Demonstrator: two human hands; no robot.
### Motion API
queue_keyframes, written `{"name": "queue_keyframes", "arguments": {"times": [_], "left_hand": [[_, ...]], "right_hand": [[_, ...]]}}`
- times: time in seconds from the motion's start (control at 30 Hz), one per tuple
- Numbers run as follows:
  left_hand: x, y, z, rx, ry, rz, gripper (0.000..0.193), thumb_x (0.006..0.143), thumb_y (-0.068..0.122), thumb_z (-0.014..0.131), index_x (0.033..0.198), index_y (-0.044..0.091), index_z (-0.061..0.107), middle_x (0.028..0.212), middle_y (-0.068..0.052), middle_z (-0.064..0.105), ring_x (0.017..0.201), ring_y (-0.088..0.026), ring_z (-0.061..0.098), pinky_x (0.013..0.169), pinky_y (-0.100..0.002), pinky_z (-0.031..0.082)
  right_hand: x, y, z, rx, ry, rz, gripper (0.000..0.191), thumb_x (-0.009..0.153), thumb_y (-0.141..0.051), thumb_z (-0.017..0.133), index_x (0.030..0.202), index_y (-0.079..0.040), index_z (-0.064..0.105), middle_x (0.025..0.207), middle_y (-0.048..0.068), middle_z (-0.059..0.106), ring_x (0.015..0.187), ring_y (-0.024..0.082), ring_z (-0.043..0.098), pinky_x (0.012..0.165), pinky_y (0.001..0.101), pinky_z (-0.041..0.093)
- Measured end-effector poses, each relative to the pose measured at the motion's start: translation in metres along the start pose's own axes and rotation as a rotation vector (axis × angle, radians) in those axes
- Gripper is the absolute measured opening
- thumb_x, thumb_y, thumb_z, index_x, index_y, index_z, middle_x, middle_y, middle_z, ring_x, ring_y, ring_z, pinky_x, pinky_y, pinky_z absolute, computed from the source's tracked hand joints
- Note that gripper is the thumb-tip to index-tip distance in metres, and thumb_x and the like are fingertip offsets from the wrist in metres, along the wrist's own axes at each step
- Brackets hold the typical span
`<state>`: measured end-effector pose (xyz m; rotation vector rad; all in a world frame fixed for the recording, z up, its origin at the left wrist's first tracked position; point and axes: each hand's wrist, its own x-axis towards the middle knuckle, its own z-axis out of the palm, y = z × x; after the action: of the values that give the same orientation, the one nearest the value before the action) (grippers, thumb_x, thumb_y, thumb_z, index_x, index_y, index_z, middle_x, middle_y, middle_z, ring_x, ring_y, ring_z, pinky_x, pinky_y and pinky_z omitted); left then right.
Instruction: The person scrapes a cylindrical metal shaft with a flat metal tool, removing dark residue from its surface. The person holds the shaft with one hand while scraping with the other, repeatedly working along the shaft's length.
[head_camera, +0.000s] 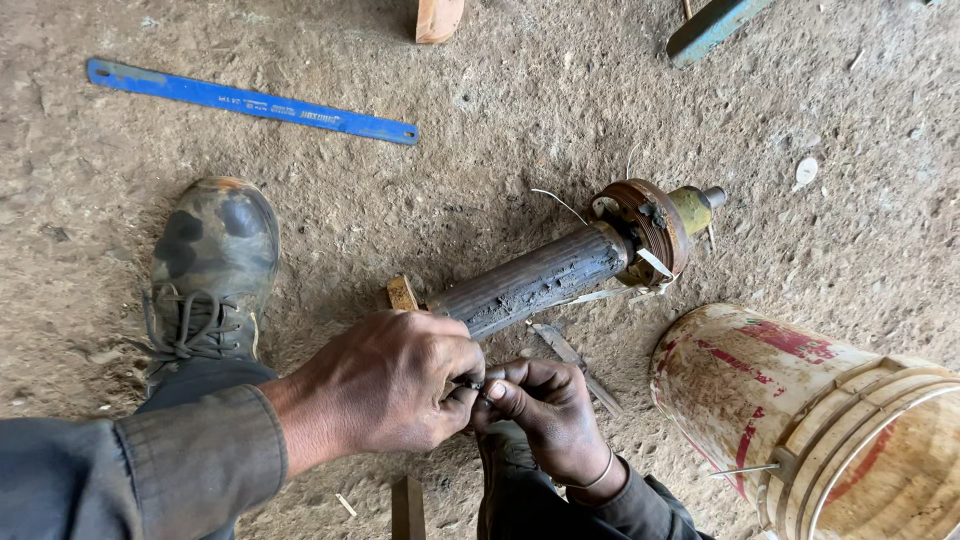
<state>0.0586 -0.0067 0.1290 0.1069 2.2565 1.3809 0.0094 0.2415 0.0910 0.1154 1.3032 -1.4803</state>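
Hands, left hand (385, 385) and right hand (545, 405), pinch a small part (476, 384) before the rotor (560, 270), bucket (810, 410) beside.

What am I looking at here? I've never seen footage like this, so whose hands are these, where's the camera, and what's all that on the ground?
There is no machine here: the one picture comes from a camera worn on a person's head, looking down at that person's own bare hands above a dirt floor. The left hand and the right hand meet and pinch something small and metallic between the fingertips; it is too small to identify. Just beyond them lies a dark ribbed cylinder with a rusty round flange at its far end. To the left is the person's worn boot. Farther off lies a blue hacksaw blade. At lower right a stained bucket lies tipped on its side.
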Motion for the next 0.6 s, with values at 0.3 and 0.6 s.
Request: {"name": "queue_keyframes", "arguments": {"times": [0.3, 0.6], "left_hand": [[-0.015, -0.013, -0.026, -0.091, 0.168, -0.101, 0.011, 0.080, 0.016, 0.078, 0.086, 0.007, 0.074, 0.075, -0.005, 0.073, 0.059, -0.014, 0.072, 0.055, -0.029, 0.063], [-0.021, -0.015, -0.032, -0.134, 0.187, -0.106, 0.017, 0.080, 0.018, 0.079, 0.093, 0.008, 0.075, 0.088, -0.006, 0.076, 0.072, -0.016, 0.076, 0.068, -0.032, 0.065]], "right_hand": [[0.020, -0.020, -0.052, -0.006, 0.538, -0.193, 0.017, 0.096, -0.006, 0.066, 0.111, 0.002, 0.067, 0.098, 0.010, 0.075, 0.088, 0.020, 0.075, 0.083, 0.0362, 0.065], [0.050, -0.027, -0.068, 0.059, 0.723, -0.176, 0.018, 0.097, -0.010, 0.070, 0.111, 0.001, 0.071, 0.095, 0.009, 0.075, 0.080, 0.016, 0.073, 0.072, 0.0304, 0.064]]}}
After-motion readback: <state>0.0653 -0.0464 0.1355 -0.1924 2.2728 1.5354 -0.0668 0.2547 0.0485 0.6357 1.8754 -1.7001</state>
